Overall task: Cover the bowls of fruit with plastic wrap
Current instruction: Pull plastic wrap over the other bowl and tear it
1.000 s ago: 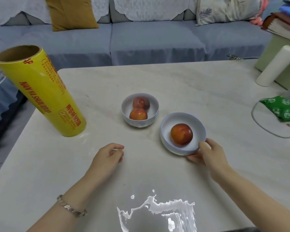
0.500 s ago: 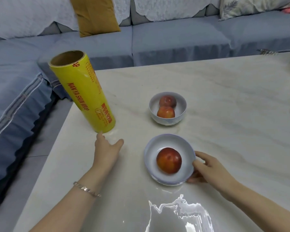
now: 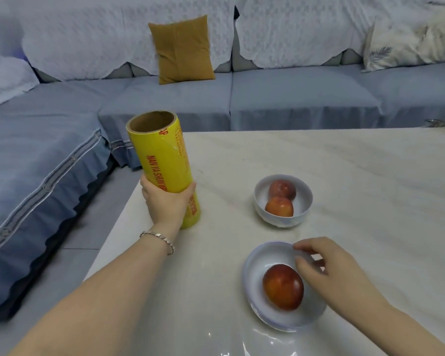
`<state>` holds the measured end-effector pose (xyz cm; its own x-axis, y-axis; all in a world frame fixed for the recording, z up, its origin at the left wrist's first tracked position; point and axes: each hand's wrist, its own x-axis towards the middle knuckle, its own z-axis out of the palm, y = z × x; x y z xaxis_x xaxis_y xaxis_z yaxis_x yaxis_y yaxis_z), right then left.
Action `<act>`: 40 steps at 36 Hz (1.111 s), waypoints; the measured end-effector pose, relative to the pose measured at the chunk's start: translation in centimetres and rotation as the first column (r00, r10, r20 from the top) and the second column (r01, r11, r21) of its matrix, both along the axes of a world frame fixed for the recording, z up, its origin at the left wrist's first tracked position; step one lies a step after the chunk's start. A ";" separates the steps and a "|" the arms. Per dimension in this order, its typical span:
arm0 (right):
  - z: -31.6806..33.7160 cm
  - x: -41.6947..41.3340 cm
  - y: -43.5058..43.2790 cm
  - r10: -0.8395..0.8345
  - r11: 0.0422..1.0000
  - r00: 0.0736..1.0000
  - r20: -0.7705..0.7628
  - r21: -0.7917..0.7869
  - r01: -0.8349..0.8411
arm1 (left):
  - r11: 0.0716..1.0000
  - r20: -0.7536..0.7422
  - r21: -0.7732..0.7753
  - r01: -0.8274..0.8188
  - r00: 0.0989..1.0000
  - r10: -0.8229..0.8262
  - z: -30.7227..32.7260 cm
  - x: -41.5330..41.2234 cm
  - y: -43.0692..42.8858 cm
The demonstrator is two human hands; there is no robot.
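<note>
Pale marble table (image 3: 344,160), blue sofa (image 3: 293,98) behind, left hand (image 3: 165,201) gripping wrap roll (image 3: 162,160)

Yellow plastic wrap roll (image 3: 165,165) stands upright; 2 white bowls (image 3: 283,217) (image 3: 257,263) of red fruit sit uncovered.

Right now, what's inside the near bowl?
One red fruit sits in the near bowl. The right hand hangs over the bowl's right side, hiding that part of the rim and inside. No wrap on it.

Left hand (image 3: 165,201) grips upright wrap roll (image 3: 163,163); right hand (image 3: 329,265) on near bowl (image 3: 254,265) rim, fingers loose.
</note>
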<state>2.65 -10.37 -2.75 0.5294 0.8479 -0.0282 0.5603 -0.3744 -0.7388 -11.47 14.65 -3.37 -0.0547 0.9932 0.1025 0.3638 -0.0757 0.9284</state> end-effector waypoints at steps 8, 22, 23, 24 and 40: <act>4.5 -2.5 6.3 0.056 0.977 0.981 -0.187 0.211 -0.015 | 0.980 -0.046 -0.032 0.194 0.980 -0.195 1.8 -2.9 -3.3; 4.4 -2.5 6.0 0.069 0.887 0.658 -0.750 0.348 0.303 | 0.628 -0.018 -0.383 0.677 0.674 -0.738 6.4 -1.0 -10.9; 4.5 -2.1 5.4 0.077 0.889 0.656 -0.751 0.349 0.296 | 0.580 0.065 -0.392 0.714 0.651 -0.756 6.3 -0.7 -11.0; 4.5 -1.8 4.9 0.082 0.891 0.656 -0.750 0.350 0.289 | 0.534 0.152 -0.401 0.744 0.629 -0.762 6.2 -0.4 -11.0; 5.1 0.0 2.7 -0.075 0.871 0.938 -0.337 0.436 0.226 | 0.581 0.415 -0.431 0.691 0.723 -0.552 3.4 -0.9 -15.3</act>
<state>2.68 -7.71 2.31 0.6813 0.7126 0.1672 0.2480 -0.0098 -0.9687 -12.41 -0.61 0.06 0.6460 0.6684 -0.3687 0.2075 0.3111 0.9274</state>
